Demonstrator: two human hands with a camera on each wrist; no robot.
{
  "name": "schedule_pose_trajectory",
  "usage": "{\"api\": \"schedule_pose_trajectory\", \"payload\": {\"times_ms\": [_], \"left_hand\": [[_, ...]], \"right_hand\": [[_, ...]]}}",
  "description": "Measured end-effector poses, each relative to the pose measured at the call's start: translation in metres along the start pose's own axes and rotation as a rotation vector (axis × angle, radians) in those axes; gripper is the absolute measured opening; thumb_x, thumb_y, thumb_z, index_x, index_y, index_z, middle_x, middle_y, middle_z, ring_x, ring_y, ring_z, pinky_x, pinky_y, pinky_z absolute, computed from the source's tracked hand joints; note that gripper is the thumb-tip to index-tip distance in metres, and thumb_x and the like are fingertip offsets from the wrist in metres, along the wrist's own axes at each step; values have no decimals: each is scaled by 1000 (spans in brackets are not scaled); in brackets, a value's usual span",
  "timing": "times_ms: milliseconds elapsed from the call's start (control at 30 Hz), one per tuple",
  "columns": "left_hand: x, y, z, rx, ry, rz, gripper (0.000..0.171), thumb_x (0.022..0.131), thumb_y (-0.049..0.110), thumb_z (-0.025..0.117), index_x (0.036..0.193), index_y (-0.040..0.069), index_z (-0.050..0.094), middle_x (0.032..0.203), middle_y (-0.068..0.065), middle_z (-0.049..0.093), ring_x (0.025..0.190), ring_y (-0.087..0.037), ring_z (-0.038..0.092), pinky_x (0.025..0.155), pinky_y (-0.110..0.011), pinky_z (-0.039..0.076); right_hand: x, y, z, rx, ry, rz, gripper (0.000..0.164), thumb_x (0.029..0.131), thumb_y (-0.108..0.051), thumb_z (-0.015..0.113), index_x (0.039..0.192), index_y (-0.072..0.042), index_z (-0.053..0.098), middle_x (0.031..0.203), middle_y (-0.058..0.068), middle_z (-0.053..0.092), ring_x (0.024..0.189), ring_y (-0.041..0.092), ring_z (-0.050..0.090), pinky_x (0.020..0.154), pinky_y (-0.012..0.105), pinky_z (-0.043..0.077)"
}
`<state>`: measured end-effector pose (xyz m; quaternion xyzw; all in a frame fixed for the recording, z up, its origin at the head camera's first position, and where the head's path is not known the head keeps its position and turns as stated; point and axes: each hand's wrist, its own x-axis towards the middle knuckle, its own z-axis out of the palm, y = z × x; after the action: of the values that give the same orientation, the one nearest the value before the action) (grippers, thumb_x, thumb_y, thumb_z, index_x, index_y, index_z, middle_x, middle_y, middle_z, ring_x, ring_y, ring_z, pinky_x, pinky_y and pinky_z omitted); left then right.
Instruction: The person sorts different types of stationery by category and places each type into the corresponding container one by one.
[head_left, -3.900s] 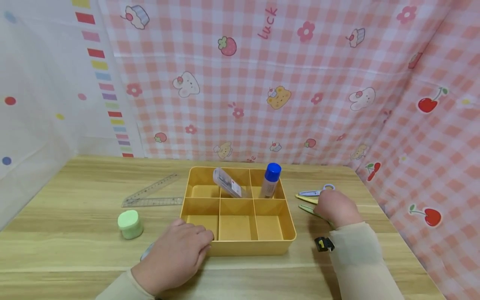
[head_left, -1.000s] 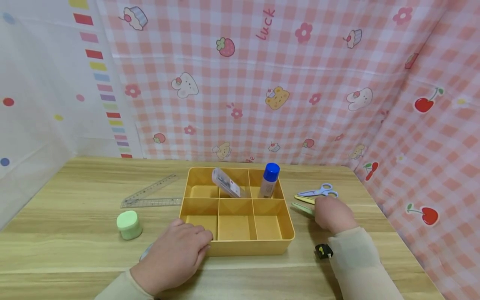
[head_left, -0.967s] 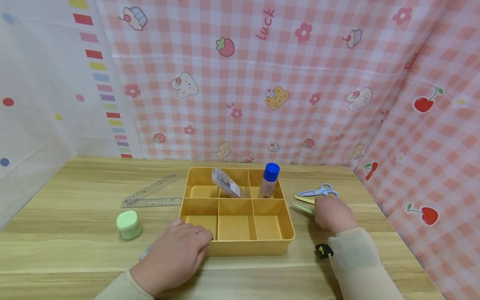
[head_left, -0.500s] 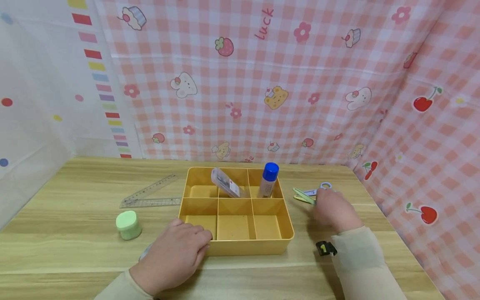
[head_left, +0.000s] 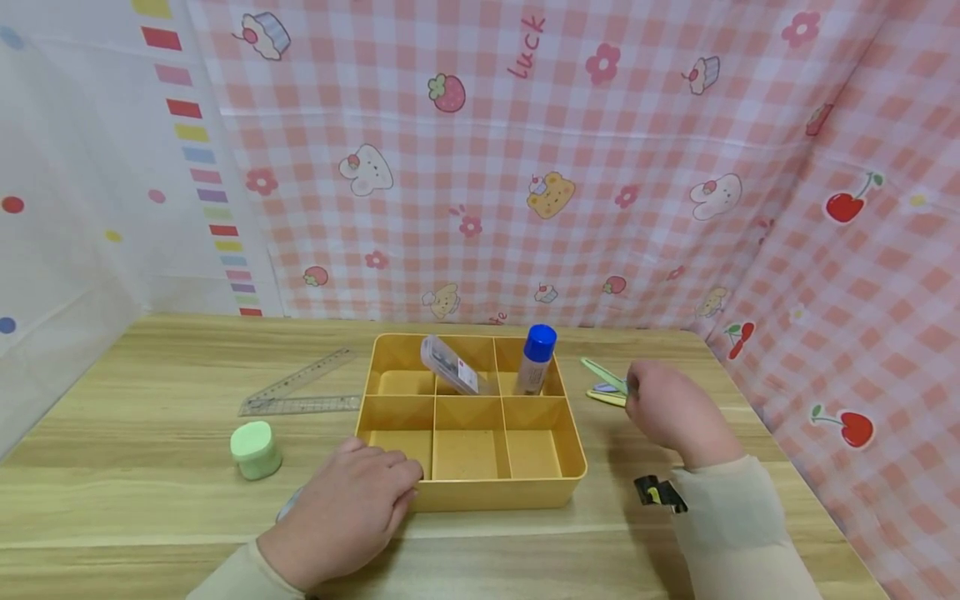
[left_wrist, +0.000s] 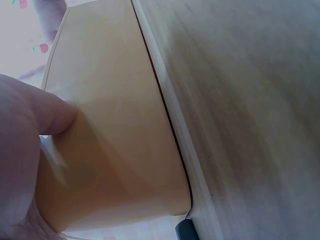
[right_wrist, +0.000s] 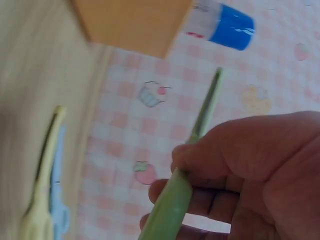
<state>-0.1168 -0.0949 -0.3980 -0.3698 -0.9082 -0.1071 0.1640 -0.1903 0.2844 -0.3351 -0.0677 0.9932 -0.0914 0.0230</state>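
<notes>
My right hand point(head_left: 675, 412) pinches green scissors point(head_left: 602, 373) between thumb and fingers. In the right wrist view the green scissors point(right_wrist: 167, 207) are raised off the table, blades pointing away from the hand. Yellow scissors point(head_left: 606, 398) and blue scissors point(head_left: 606, 388) lie side by side on the table below, partly hidden by the hand in the head view. My left hand point(head_left: 348, 508) grips the front left of a yellow compartment box point(head_left: 495, 497). Its thumb presses the outer wall in the left wrist view, while its fingers curl over the rim.
A blue-capped bottle point(head_left: 536, 358) and a clear case point(head_left: 452, 365) lean in the box's rear compartments. Left of it lie clear rulers point(head_left: 303, 406) and a pale green tub point(head_left: 257, 450). A pale blue thing point(head_left: 288, 502) is mostly hidden by my left hand. Patterned cloth borders the table.
My right hand has lifted the green scissors, and their blades have swung up and away over the other scissors. The left hand stays on the box.
</notes>
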Motion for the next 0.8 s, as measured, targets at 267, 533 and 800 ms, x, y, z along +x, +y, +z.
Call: {"api": "schedule_pose_trajectory", "payload": {"times_ms": [267,533,800], "left_hand": [[0,-1,1,0,-8,-5,17,88,24,55,73,27,47,67,16,44,61,-6,43,65,-31,31],[0,0,0,2,-18,-6,17,89,25,55,74,27,47,67,16,44,63,-6,44,66,-31,31],[1,0,-1,6,-26,-8,17,89,26,56,75,26,47,68,16,43,63,-7,43,66,-30,31]], "right_hand": [[-13,-11,-17,23,41,-62,10,82,-8,61,92,-11,61,82,3,58,66,20,49,60,39,46],[-22,-27,-24,35,90,-227,20,79,-3,66,93,-17,64,85,-2,61,73,18,52,68,41,49],[-22,-33,-23,-5,127,-314,22,79,-2,66,91,-21,66,85,-7,62,80,21,49,74,42,46]]}}
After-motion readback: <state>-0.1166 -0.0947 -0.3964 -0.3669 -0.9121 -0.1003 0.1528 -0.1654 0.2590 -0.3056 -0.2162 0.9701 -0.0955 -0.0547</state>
